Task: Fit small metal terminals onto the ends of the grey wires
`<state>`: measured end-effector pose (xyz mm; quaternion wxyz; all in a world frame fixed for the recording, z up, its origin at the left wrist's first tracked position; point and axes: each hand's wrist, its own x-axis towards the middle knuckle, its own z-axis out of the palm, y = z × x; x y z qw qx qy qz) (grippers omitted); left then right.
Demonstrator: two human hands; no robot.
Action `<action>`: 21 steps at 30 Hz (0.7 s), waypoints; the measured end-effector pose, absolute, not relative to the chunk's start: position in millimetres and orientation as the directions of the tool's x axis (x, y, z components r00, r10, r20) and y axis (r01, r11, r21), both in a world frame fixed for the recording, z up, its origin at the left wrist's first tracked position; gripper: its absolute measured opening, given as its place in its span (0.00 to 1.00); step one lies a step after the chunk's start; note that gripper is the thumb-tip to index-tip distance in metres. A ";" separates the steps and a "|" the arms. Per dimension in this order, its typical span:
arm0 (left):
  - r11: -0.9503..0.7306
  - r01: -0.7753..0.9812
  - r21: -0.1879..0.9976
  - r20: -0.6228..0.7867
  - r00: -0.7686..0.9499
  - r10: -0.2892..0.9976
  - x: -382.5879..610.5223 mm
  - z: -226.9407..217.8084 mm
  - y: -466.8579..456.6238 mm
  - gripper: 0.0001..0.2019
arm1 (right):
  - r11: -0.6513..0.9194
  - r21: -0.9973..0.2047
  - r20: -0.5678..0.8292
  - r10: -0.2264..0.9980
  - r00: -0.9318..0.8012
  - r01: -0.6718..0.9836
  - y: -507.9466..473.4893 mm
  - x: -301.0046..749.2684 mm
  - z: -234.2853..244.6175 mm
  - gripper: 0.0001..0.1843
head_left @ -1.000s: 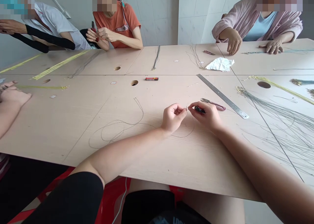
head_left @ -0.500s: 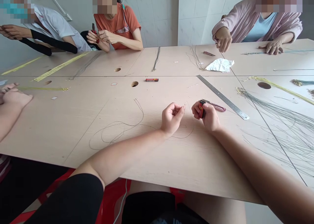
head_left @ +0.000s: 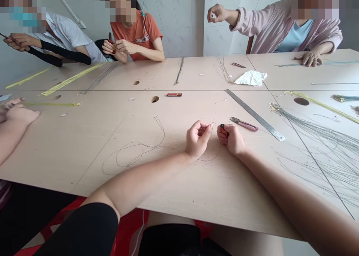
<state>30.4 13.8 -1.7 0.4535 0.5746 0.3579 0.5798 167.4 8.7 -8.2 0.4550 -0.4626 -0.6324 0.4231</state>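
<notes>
My left hand (head_left: 198, 140) is pinched shut near the middle of the pale wooden table (head_left: 84, 162), holding the end of a thin grey wire (head_left: 134, 153). That wire loops loosely across the tabletop to the left. A small red-and-black lighter (head_left: 223, 130) sits in the fingers of my right hand (head_left: 231, 140), a short gap from my left. Just beyond it lie pink-handled thread snips (head_left: 244, 124) and a steel ruler (head_left: 255, 115), neither touched by my hand.
Several long grey wires (head_left: 316, 147) fan out at the right. A crumpled white tissue (head_left: 251, 78) and a small red box (head_left: 174, 94) lie farther off. Co-workers sit around the table, and one raises a hand (head_left: 215, 13) at the far side. The table has round holes (head_left: 154, 99).
My right hand has drawn away rightward from my left, and the lighter has turned in its fingers. A co-worker's hand has lifted from the table up to the left.
</notes>
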 end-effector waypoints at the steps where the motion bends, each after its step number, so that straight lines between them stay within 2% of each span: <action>1: -0.331 -0.114 0.937 0.340 0.073 0.938 30.5 -1.4 13.5 0.20 | 0.196 -0.963 0.171 0.975 -0.145 0.186 7.6 166.3 -5.4 0.15; 4: -0.324 -0.116 0.939 0.333 0.074 0.940 30.6 -0.2 12.5 0.20 | 0.149 -0.978 0.131 0.983 -0.125 0.145 4.0 163.4 2.9 0.16; 21: -0.324 -0.110 0.940 0.335 0.106 0.936 29.7 -1.2 10.7 0.18 | 0.254 -0.927 0.220 0.964 -0.146 0.277 4.1 162.1 7.9 0.18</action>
